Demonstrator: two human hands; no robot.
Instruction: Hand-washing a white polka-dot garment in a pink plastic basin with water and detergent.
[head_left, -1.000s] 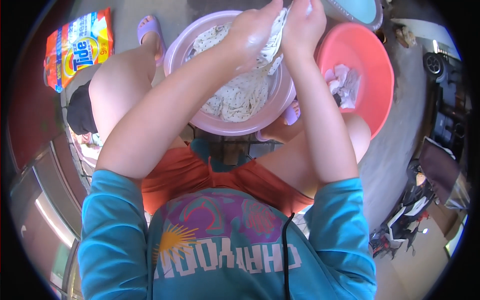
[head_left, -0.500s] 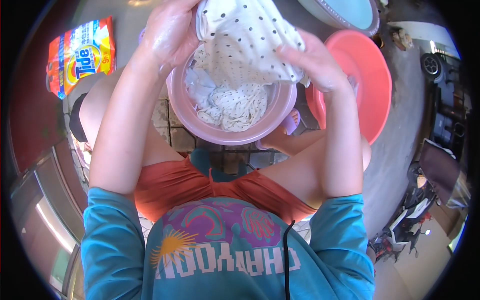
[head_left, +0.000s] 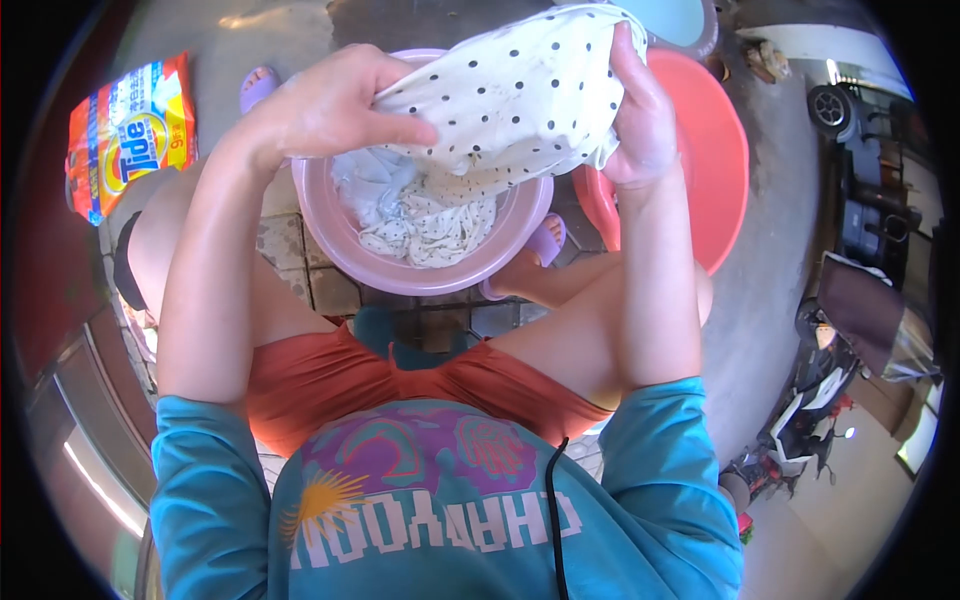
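A wet white cloth with black polka dots (head_left: pixel 515 95) is stretched between my two hands above a pink-lilac basin (head_left: pixel 400 283). My left hand (head_left: pixel 345 103) grips its left edge, thumb on top and fingers underneath. At the other end, my right hand (head_left: pixel 643 115) holds the bunched right edge, with a little suds on the skin. The lower part of the cloth hangs into the basin. More dotted fabric (head_left: pixel 440 232) lies crumpled there, beside a pale bluish-white cloth (head_left: pixel 375 185). The basin's far side is hidden behind the raised cloth.
A coral-red basin (head_left: pixel 715 165) stands to the right, partly behind my right forearm. Beyond it is a grey basin (head_left: pixel 690 30) with pale blue water. An orange detergent bag (head_left: pixel 130 135) lies at far left. Parked vehicles (head_left: pixel 870 190) line the right side.
The dotted cloth has been spread wider and tilted, its right end now higher. My left hand has come lower and left, and its thumb now shows over the cloth.
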